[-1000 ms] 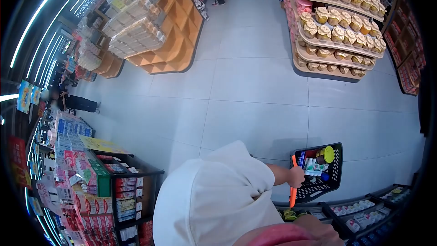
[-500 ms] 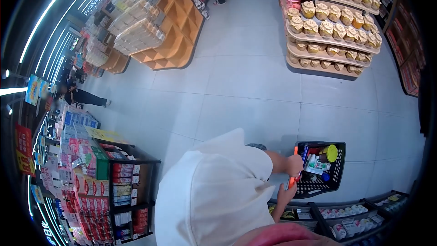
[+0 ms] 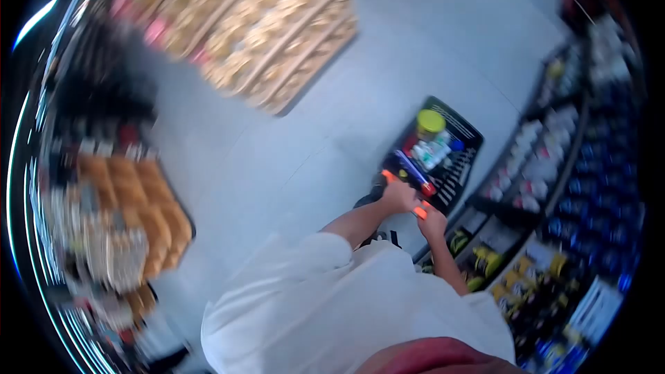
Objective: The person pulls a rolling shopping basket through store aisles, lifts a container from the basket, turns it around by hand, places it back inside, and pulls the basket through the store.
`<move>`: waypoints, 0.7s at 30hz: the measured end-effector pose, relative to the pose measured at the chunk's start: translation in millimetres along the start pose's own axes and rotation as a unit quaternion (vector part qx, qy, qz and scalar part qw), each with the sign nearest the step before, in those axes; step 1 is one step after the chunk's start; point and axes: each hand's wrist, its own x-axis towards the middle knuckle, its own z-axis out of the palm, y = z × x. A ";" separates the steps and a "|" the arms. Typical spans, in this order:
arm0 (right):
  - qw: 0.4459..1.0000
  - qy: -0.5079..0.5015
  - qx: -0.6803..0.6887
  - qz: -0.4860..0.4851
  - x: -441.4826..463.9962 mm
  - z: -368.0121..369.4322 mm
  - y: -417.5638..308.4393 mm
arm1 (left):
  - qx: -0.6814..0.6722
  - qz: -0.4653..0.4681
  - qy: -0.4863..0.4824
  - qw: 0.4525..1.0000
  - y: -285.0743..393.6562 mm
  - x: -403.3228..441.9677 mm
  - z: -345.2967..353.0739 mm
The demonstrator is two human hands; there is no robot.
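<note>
Both hands are wrapped round an orange handle point(image 3: 420, 210) on a black shopping basket point(image 3: 470, 133) with slotted sides. My left hand point(image 3: 400, 196) is closed on the handle's left part. Close beside it, my right hand point(image 3: 433, 222) grips the right end. Inside the basket lie a tub with a yellow-green lid point(image 3: 431, 121), a pack of white and green bottles point(image 3: 431, 152), a long purple package point(image 3: 410, 166) and a blue item point(image 3: 457, 145). Blur hides their finer details.
A tiered stand of cloth-topped jars point(image 3: 277, 28) stands ahead to the left. Wooden display shelving point(image 3: 156, 215) is at far left. Along my right side runs a long shelf point(image 3: 533, 166) of packaged goods and bottles, close to the basket. Pale tiled floor point(image 3: 277, 159) lies between.
The view has turned to the right, so the jar stand now appears at upper left. The basket has swung farther ahead of me; both hands keep hold of the handle.
</note>
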 end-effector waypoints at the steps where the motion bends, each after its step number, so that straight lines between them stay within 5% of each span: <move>1: 0.998 -0.048 -0.042 -0.009 14.5 1.6 11.5 | -0.013 0.012 -0.010 1.000 -7.6 14.2 10.9; 3: 0.994 -0.100 -0.032 -0.013 38.4 -11.6 12.4 | 0.032 0.008 -0.104 0.994 -9.1 40.4 5.7; 9: 0.986 -0.135 -0.052 0.082 94.8 -47.2 25.4 | 0.046 0.088 -0.164 0.981 -1.1 113.9 -32.8; 21: 0.987 -0.137 -0.025 0.080 213.6 -137.0 53.5 | 0.014 0.112 -0.193 0.975 -13.7 265.9 -53.8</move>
